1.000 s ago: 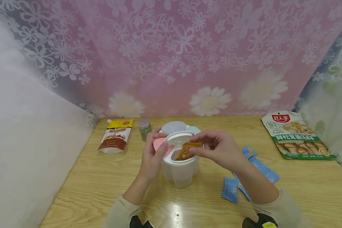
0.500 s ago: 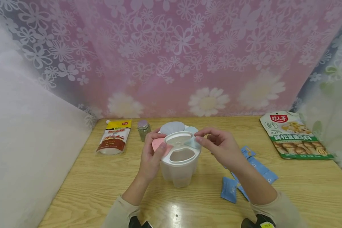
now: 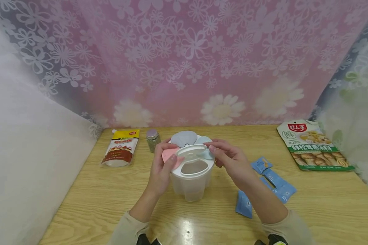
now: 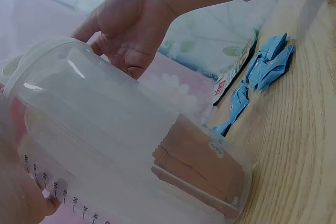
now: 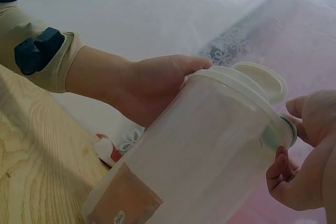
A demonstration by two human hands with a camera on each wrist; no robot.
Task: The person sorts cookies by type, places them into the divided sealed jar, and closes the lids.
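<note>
A translucent container (image 3: 194, 189) stands on the table, its white lid (image 3: 182, 173) carrying pink, grey and pale blue flaps; the front white flap (image 3: 192, 151) is raised over an uncovered opening. My left hand (image 3: 161, 170) grips the container's left side, thumb on the pink flap (image 3: 170, 156). At the lid's right edge, beside the pale blue flap (image 3: 206, 153), the bent fingers of my right hand (image 3: 233, 163) touch the rim and hold no packet. Brown sachets (image 4: 197, 156) lie inside at the container's bottom, seen through the wall in both wrist views.
Several blue packets (image 3: 273, 178) lie right of the container, partly behind my right forearm. A white and green bag (image 3: 314, 144) lies at the back right. At the back left are a yellow, white and brown pouch (image 3: 121, 148) and a small jar with a purple lid (image 3: 152, 139).
The brown sachet my right hand held at the opening has dropped inside, out of the head view. The right hand has since moved slightly left, to the lid's edge; the left hand keeps its grip.
</note>
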